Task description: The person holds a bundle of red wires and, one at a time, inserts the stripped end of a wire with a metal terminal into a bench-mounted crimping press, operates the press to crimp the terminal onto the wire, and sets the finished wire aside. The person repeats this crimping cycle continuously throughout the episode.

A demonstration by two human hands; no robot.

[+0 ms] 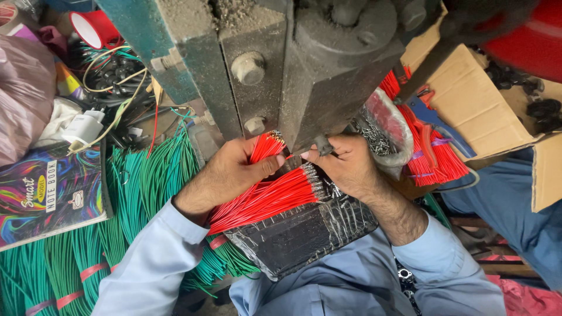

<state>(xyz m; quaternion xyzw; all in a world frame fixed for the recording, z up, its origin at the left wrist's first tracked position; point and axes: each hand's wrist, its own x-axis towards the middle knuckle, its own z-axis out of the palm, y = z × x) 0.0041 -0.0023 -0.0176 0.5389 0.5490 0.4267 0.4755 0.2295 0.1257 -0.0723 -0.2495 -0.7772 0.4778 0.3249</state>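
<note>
Left hand (234, 169) is closed around a bundle of red wires (263, 196), which lies across a black foil-wrapped pad (298, 234) under the grey metal press (304, 64). Right hand (345, 167) pinches one wire end at the press tip, with green wires (140, 181) piled at the left.

I see bright red wires (263, 196) at centre, green wire bundles (146, 181) banded pink at nine o'clock, a swirled rainbow notebook (47, 193), a grey-green press (263, 64) at twelve, and pale blue sleeves (158, 263).

Green wire bundles (146, 187) beside a notebook (47, 193) — cluttered.
</note>
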